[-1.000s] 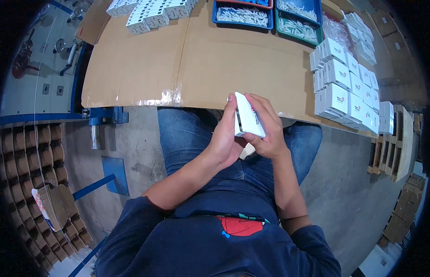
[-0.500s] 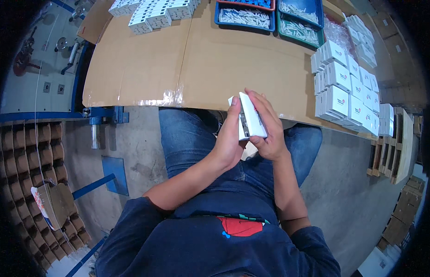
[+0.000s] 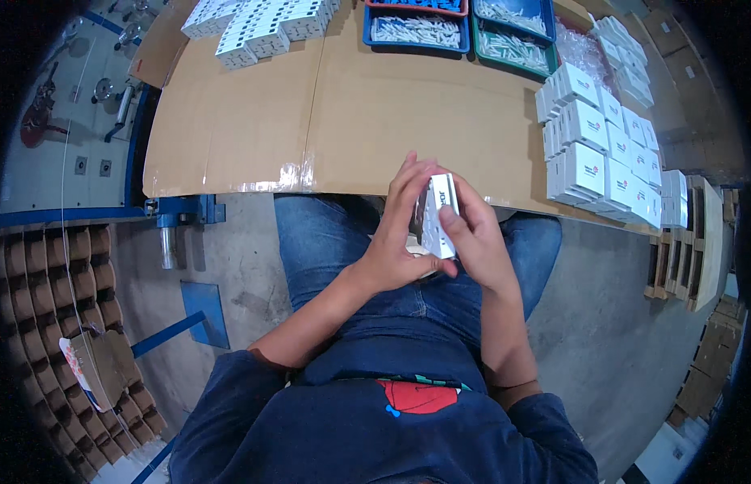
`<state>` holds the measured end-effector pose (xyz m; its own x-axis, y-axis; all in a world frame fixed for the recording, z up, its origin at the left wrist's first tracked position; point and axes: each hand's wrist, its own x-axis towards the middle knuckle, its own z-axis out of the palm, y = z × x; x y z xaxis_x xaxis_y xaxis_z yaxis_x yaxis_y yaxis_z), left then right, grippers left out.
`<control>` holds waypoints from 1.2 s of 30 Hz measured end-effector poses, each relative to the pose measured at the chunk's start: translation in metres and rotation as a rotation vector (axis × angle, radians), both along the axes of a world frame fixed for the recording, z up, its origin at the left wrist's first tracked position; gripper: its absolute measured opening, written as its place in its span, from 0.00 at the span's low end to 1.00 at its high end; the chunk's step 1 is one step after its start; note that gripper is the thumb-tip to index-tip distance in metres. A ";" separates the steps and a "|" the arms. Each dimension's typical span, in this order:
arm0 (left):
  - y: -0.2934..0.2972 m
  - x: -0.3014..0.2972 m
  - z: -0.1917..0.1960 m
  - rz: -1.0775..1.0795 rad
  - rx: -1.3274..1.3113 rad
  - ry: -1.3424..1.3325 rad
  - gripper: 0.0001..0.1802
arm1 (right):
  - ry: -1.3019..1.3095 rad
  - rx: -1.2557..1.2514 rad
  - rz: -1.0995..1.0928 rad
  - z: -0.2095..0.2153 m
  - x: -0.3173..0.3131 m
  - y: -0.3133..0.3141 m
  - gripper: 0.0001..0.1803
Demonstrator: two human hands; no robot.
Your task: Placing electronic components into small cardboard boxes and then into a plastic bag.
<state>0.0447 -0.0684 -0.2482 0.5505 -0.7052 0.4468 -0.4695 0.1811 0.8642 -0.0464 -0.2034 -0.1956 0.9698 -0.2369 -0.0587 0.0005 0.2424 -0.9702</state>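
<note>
Plainly, the white case (image 3: 440,234) sits between both hands, grasped by each: the left hand (image 3: 392,242) at its eight o'clock, the right hand (image 3: 484,246) at four, thumb laid on it. Its long axis runs roughly twelve to six; neither hand is clearly nearer.

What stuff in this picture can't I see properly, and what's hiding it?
All in the head view:
1. The underside of the white case: hidden by its own upper faces, the left hand and the right hand.
2. The far end of the red tray: cut off by the top edge.
3. The exact shape of the white pieces in the left blue tray: too small.
4. The rest of the jeans: hidden under the cardboard tabletop.
</note>
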 end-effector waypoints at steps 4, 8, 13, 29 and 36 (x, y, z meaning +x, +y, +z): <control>-0.006 -0.010 0.010 -0.022 -0.153 0.441 0.67 | -0.028 -0.122 -0.049 -0.008 0.003 0.001 0.41; -0.005 -0.010 0.019 -0.077 -0.160 0.992 0.61 | -0.222 -0.524 -0.070 -0.017 0.003 -0.004 0.46; -0.005 -0.012 0.015 -0.113 -0.261 0.902 0.59 | -0.322 -0.531 -0.091 -0.024 0.006 0.001 0.49; -0.009 -0.024 0.013 0.234 -0.276 0.502 0.62 | -0.412 -0.667 -0.116 -0.025 0.006 0.019 0.41; -0.007 -0.026 0.012 0.250 -0.264 0.493 0.59 | -0.409 -0.661 -0.138 -0.022 0.007 0.020 0.35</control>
